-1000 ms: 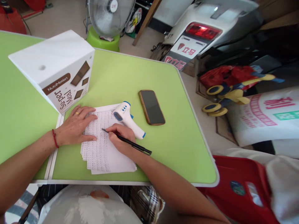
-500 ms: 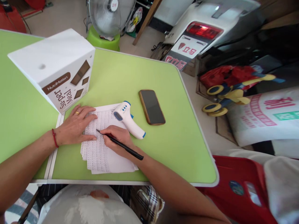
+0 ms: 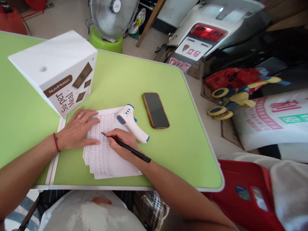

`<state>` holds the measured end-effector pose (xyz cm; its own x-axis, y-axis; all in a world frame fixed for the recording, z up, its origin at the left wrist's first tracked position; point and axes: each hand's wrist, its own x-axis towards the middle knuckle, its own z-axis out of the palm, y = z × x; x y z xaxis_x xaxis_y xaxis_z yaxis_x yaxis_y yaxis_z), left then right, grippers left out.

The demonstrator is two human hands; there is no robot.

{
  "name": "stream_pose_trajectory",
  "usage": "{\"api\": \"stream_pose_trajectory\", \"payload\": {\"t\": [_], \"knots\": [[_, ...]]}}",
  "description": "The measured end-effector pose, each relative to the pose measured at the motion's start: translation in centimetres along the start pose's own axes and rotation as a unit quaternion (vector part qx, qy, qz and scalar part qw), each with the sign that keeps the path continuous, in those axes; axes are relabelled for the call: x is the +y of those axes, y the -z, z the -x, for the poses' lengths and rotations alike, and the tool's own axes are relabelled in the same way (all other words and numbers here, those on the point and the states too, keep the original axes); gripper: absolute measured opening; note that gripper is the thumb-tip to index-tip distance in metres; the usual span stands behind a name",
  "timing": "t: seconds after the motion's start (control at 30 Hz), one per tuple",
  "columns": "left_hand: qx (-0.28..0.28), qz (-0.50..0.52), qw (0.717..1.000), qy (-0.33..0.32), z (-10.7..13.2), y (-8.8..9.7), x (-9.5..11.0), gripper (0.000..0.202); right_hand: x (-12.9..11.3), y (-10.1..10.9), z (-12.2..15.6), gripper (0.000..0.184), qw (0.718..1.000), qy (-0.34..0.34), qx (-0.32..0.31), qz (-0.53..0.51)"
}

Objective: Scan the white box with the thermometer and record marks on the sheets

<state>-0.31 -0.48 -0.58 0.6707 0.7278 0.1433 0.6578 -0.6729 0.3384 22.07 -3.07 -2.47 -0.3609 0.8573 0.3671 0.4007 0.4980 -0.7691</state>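
We record right hand (image 3: 125,138) pinching black pen (image 3: 131,149), tip at written paper stack (image 3: 120,166) on green desk (image 3: 183,154). Left hand (image 3: 78,128) spread, fingers on stack's ten-o'clock side. From stack we note infrared thermometer (image 3: 136,128) overlapping at one o'clock, smartphone (image 3: 156,110) apart at two, NutriMotion box (image 3: 53,54) at ten.

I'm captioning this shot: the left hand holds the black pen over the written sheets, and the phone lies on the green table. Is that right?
Not quite: the head view shows the right hand holding the black pen over the written sheets. The rest stands.
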Motion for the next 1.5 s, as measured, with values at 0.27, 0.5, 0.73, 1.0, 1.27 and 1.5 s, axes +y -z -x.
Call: {"api": "stream_pose_trajectory", "payload": {"t": [0.27,0.5,0.73,1.0,1.27,1.5], "knots": [[-0.001,-0.003,1.0,0.0,0.04,0.04,0.02,0.061,0.03,0.14,-0.07,0.018,1.0,0.021,-0.01,0.001],[0.002,-0.007,1.0,-0.002,-0.02,-0.01,0.0,0.061,-0.03,0.02,0.05,0.019,1.0,0.015,0.003,-0.001],[0.005,-0.005,1.0,-0.005,0.0,-0.05,-0.02,0.061,-0.26,0.22,-0.08,0.02,1.0,-0.011,0.003,0.005],[0.004,-0.01,1.0,-0.008,0.05,0.16,0.02,0.061,-0.41,0.16,-0.13,0.021,1.0,-0.013,0.008,0.015],[0.004,-0.003,1.0,-0.003,0.04,0.08,-0.03,0.06,-0.25,0.26,0.03,0.019,1.0,0.003,0.007,-0.002],[0.004,0.002,1.0,0.001,-0.01,0.11,0.01,0.06,-0.2,0.23,0.05,0.02,0.999,-0.042,0.006,-0.015]]}}
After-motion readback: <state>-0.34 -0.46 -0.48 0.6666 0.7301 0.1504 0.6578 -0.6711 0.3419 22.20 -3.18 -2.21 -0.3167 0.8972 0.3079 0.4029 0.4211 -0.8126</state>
